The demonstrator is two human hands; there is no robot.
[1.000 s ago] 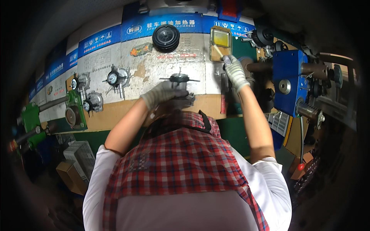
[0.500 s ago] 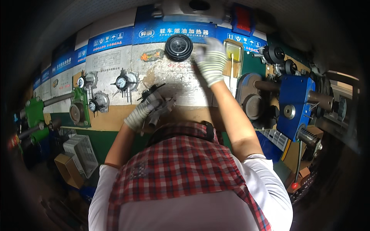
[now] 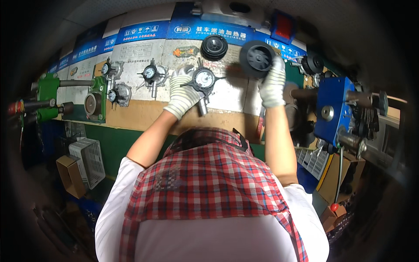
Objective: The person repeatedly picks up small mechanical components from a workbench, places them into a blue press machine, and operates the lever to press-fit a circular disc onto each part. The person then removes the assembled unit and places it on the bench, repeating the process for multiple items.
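My left hand [image 3: 183,91], in a striped knit glove, is closed around the side of a metal motor housing [image 3: 204,79] with black prongs and a round face turned up. A short pipe stub points from the housing toward me. My right hand [image 3: 274,85], gloved alike, grips the rim of a black impeller [image 3: 258,58] whose curved vanes show. The impeller is held above the right part of the work surface, apart from the housing. Beyond the housing lies a stack of black round wheels [image 3: 214,47].
Several similar motor housings [image 3: 153,75] stand to the left on the cardboard-covered bench [image 3: 144,114]. A green hand press [image 3: 94,102] is at the left, a blue press [image 3: 334,112] at the right. A white plastic crate [image 3: 89,161] sits below the left bench edge.
My right hand has moved from beside the wheel stack and now holds the impeller to its right. My left hand has brought the housing farther from me and turned its face up.
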